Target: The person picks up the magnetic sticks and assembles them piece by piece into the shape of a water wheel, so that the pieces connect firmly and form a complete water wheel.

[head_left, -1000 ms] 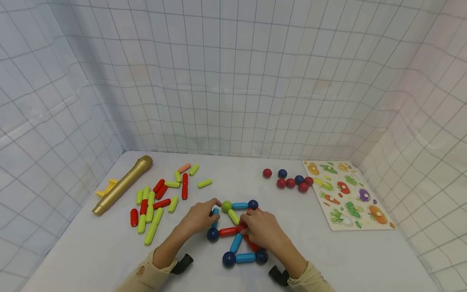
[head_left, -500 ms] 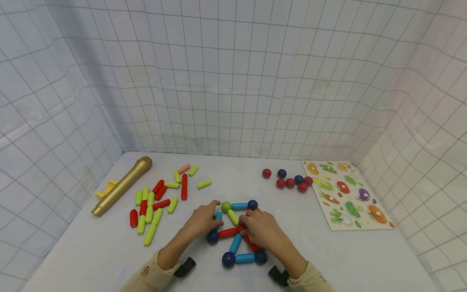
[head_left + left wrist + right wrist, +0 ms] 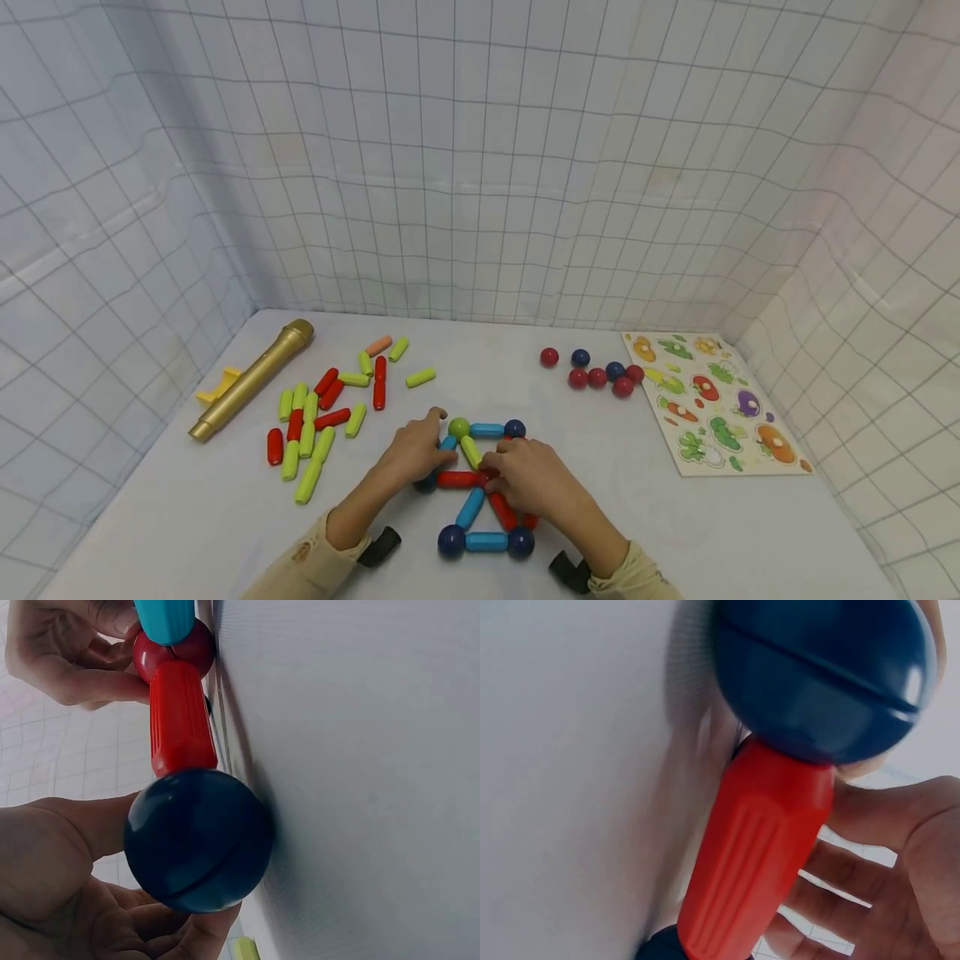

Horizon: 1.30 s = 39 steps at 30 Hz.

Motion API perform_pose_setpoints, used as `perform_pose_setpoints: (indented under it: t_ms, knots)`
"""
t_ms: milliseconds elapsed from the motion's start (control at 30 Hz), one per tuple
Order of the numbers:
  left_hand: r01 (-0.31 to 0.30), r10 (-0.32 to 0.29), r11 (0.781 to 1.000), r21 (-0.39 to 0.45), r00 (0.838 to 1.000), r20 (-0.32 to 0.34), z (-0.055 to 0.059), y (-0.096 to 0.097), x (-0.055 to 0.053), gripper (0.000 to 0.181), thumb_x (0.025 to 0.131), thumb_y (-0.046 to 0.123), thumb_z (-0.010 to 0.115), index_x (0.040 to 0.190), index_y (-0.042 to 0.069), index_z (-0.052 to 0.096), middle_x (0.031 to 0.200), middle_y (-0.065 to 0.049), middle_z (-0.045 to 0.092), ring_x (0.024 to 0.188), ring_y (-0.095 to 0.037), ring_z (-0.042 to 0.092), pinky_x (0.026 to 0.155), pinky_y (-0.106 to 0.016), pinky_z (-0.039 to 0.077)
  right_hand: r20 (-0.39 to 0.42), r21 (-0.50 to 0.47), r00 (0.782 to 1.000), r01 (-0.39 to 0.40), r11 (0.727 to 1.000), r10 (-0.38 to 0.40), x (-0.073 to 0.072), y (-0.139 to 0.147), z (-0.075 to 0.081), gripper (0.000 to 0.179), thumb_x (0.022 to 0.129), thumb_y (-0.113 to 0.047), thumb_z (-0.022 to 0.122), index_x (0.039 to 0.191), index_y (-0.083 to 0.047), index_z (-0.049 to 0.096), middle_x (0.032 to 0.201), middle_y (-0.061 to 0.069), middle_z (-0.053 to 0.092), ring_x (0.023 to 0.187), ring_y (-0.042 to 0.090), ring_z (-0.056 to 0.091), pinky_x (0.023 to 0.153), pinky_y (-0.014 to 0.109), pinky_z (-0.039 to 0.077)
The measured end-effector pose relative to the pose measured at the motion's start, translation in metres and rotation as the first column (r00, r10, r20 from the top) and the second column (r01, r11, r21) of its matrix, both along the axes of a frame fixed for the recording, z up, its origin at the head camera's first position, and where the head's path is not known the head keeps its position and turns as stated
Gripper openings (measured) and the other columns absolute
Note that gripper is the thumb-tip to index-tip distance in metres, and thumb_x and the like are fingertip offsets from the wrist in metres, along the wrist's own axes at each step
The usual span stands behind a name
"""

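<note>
In the head view my left hand point(image 3: 412, 450) pinches a light-blue rod point(image 3: 448, 443) between thumb and forefinger; one end meets the green ball point(image 3: 459, 428). My right hand point(image 3: 536, 479) grips the red ball point(image 3: 485, 478) at the middle of a flat figure of rods and balls. A red rod point(image 3: 456, 479) runs from this ball to a dark-blue ball point(image 3: 199, 840), large in the left wrist view before my left hand. At the near side a blue rod point(image 3: 487, 542) joins two dark-blue balls point(image 3: 452, 542). The right wrist view shows a red rod point(image 3: 754, 847) against a blue ball point(image 3: 821, 675).
Several green and red rods point(image 3: 307, 437) lie on the left, near a gold microphone point(image 3: 255, 379) and a yellow piece point(image 3: 221, 385). Loose red and blue balls point(image 3: 597, 377) sit at back right, beside a vegetable puzzle board point(image 3: 720, 408). Grid-patterned cloth surrounds the white table point(image 3: 712, 533).
The figure has shifted slightly left and turned, its near balls coming toward me. The light-blue rod in my left hand has tilted and now meets the green ball. My right hand keeps its grip.
</note>
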<state>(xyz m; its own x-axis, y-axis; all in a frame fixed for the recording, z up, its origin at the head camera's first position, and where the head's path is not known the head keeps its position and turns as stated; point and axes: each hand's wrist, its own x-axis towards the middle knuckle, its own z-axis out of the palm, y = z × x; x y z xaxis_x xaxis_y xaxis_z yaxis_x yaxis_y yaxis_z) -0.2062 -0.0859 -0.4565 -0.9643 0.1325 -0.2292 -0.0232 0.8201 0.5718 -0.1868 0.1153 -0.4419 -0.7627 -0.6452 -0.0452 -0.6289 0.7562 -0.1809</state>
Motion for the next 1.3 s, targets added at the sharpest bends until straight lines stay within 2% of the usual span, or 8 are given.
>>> perform_pose_setpoints:
  t_ms: [200, 300, 533, 700, 867, 1067, 1200, 1300]
  knots:
    - [0.022, -0.022, 1.0, -0.002, 1.0, 0.011, 0.0, -0.005, -0.003, 0.056, 0.085, 0.025, 0.075, 0.132, 0.007, 0.051, 0.083, -0.005, 0.062, 0.069, -0.016, 0.054, 0.06, -0.028, 0.05, 0.02, -0.015, 0.999, -0.031, 0.999, 0.031, 0.0, 0.002, 0.0, 0.035, 0.082, -0.013, 0.076, 0.113, -0.028, 0.072, 0.108, -0.005, 0.067, 0.097, 0.011, 0.058, 0.085, 0.029, 0.052]
    - [0.0, -0.001, 0.999, -0.04, 1.0, -0.03, 0.006, -0.017, -0.008, 0.046, 0.087, 0.027, 0.072, 0.126, 0.008, 0.057, 0.088, -0.007, 0.067, 0.07, -0.016, 0.056, 0.061, -0.027, 0.051, 0.019, -0.012, 0.999, -0.049, 0.999, 0.049, 0.0, 0.002, 0.0, 0.039, 0.081, -0.01, 0.076, 0.114, -0.03, 0.072, 0.109, -0.008, 0.068, 0.104, 0.012, 0.058, 0.087, 0.031, 0.049]
    - [-0.134, 0.089, 0.964, -0.229, 0.976, -0.197, 0.029, -0.069, -0.014, 0.022, 0.09, 0.011, 0.066, 0.11, 0.002, 0.062, 0.086, -0.013, 0.065, 0.068, -0.023, 0.055, 0.058, -0.033, 0.05, 0.001, -0.018, 1.0, -0.021, 1.0, 0.021, -0.001, 0.004, -0.004, 0.038, 0.078, -0.011, 0.078, 0.11, -0.032, 0.073, 0.105, -0.009, 0.069, 0.101, 0.012, 0.056, 0.084, 0.032, 0.048]
    - [-0.158, 0.11, 0.95, -0.271, 0.977, -0.182, 0.029, -0.088, -0.016, 0.027, 0.091, 0.003, 0.057, 0.117, -0.004, 0.061, 0.098, -0.022, 0.067, 0.072, -0.028, 0.059, 0.063, -0.041, 0.055, -0.053, -0.001, 0.997, 0.057, 0.998, -0.057, -0.004, 0.008, -0.005, 0.032, 0.078, -0.015, 0.079, 0.106, -0.03, 0.073, 0.092, -0.008, 0.066, 0.088, 0.012, 0.054, 0.08, 0.035, 0.051]
    - [-0.166, 0.131, 0.941, -0.295, 0.982, -0.136, 0.019, -0.091, -0.022, 0.026, 0.091, 0.005, 0.058, 0.115, -0.007, 0.06, 0.093, -0.021, 0.066, 0.072, -0.028, 0.059, 0.065, -0.042, 0.055, -0.084, 0.011, 0.993, 0.087, 0.996, -0.085, -0.006, 0.012, -0.006, 0.026, 0.08, -0.022, 0.078, 0.105, -0.025, 0.073, 0.082, -0.008, 0.061, 0.075, 0.01, 0.05, 0.066, 0.026, 0.045]
    - [-0.171, 0.13, 0.94, -0.295, 0.98, -0.153, 0.014, -0.09, -0.024, 0.023, 0.087, 0.002, 0.062, 0.108, -0.007, 0.061, 0.083, -0.017, 0.064, 0.067, -0.025, 0.057, 0.064, -0.039, 0.055, -0.094, 0.02, 0.992, 0.081, 0.996, -0.079, -0.007, 0.013, -0.005, 0.025, 0.08, -0.026, 0.078, 0.104, -0.023, 0.073, 0.08, -0.008, 0.06, 0.071, 0.008, 0.048, 0.06, 0.021, 0.04]
    - [-0.18, 0.14, 0.957, -0.229, 0.973, -0.183, 0.022, -0.08, -0.021, 0.025, 0.087, 0.005, 0.065, 0.11, -0.004, 0.059, 0.077, -0.013, 0.059, 0.066, -0.024, 0.054, 0.061, -0.035, 0.052, -0.088, 0.012, 0.993, 0.084, 0.996, -0.083, -0.006, 0.012, -0.004, 0.025, 0.08, -0.025, 0.078, 0.104, -0.023, 0.073, 0.08, -0.008, 0.06, 0.07, 0.008, 0.047, 0.06, 0.02, 0.039]
    - [-0.153, 0.126, 0.98, -0.124, 0.971, -0.205, 0.027, -0.063, -0.015, 0.028, 0.087, 0.011, 0.067, 0.11, 0.002, 0.056, 0.072, -0.009, 0.056, 0.062, -0.021, 0.051, 0.055, -0.029, 0.047, -0.087, 0.009, 0.993, 0.086, 0.996, -0.084, -0.006, 0.012, -0.003, 0.024, 0.08, -0.025, 0.078, 0.103, -0.022, 0.073, 0.079, -0.008, 0.059, 0.069, 0.008, 0.046, 0.059, 0.02, 0.038]
